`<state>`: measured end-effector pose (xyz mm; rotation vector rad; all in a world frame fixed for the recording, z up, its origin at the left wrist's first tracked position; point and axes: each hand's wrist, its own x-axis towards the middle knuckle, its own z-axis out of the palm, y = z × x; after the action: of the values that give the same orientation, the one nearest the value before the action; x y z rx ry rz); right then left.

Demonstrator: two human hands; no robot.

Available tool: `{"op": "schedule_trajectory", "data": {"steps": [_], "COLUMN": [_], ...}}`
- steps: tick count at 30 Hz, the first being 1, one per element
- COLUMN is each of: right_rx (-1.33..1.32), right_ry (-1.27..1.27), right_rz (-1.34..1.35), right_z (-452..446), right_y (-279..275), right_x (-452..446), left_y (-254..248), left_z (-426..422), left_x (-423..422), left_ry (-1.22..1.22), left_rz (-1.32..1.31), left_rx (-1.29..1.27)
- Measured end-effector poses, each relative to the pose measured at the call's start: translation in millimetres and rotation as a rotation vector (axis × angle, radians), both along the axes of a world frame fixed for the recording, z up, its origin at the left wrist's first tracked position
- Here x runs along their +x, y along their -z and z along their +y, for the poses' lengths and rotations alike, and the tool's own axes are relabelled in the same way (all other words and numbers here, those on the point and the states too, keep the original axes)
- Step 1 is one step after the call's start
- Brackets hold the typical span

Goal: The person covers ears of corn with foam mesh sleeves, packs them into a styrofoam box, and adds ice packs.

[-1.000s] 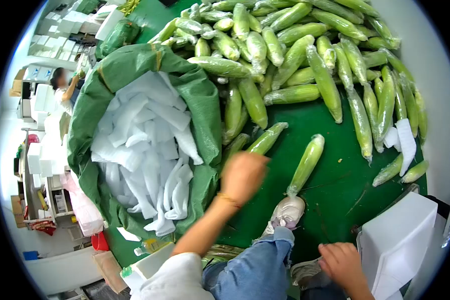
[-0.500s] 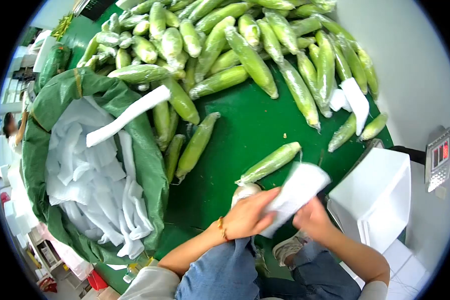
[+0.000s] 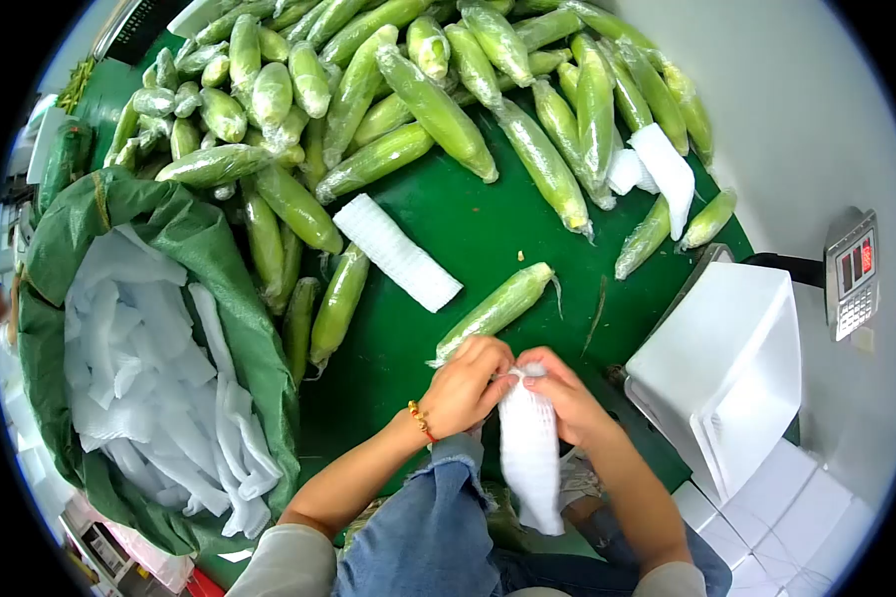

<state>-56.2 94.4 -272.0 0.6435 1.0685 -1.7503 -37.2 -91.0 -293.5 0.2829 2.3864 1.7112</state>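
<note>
My left hand [image 3: 473, 383] and my right hand [image 3: 562, 398] pinch the top end of a white foam net sleeve [image 3: 530, 458], which hangs down between my knees. Just beyond my left hand a wrapped corn cob [image 3: 497, 310] lies on the green surface [image 3: 408, 368]. A second foam sleeve [image 3: 398, 251] rests flat farther off, touching the wrapped cobs. At the left stands a green sack [image 3: 259, 398] with its top open, full of white foam sleeves [image 3: 139, 368].
A large pile of wrapped corn cobs [image 3: 368, 109] spreads across the back. White foam boxes [image 3: 726, 368] stand at the right, beside a scale display [image 3: 853, 271] with red digits. Foam pieces [image 3: 664, 169] lie on cobs at the back right.
The foam sleeve in my hands has swung from slanted to hanging down, and both hands now meet at its top. The loose sleeve has gone from above the sack to the green surface. The view has shifted right.
</note>
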Motion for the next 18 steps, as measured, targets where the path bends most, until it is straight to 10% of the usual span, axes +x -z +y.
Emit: {"op": "schedule_trajectory", "data": {"steps": [3, 5, 6, 7, 10, 14, 17, 18], "right_rx": [0.11, 0.047, 0.073, -0.027, -0.356, 0.172, 0.827, 0.72], "right_ry": [-0.103, 0.473, 0.784, 0.55, 0.43, 0.113, -0.086, 0.172], "right_rz": [0.129, -0.115, -0.321, -0.2, 0.149, 0.316, 0.603, 0.46], "right_z": [7.2, 0.3, -12.3, 21.3, 20.6, 19.5, -7.9, -22.3], "right_y": [12.5, 17.8, 0.0, 48.6, 48.8, 98.4, 134.5, 141.2], "right_x": [13.1, 10.3, -3.6, 16.7, 5.1, -5.7, -30.9, -35.3], "left_y": [17.1, 25.9, 23.3, 34.8, 34.1, 62.9, 85.3, 89.7], "left_z": [12.6, 25.6, 27.8, 21.8, 13.0, 1.4, 10.0, 11.1], "left_x": [3.1, -1.0, -2.5, 4.9, -20.4, -80.3, -106.0, -105.7], "left_ry": [-0.17, -0.403, -0.353, -0.032, 0.524, -0.162, -0.218, -0.168], "left_rz": [-0.338, -0.93, -1.085, -1.167, -1.102, -0.798, -0.119, -0.119], "left_rx": [0.249, 1.041, 1.09, 1.185, 0.818, 0.92, -0.315, -0.332]}}
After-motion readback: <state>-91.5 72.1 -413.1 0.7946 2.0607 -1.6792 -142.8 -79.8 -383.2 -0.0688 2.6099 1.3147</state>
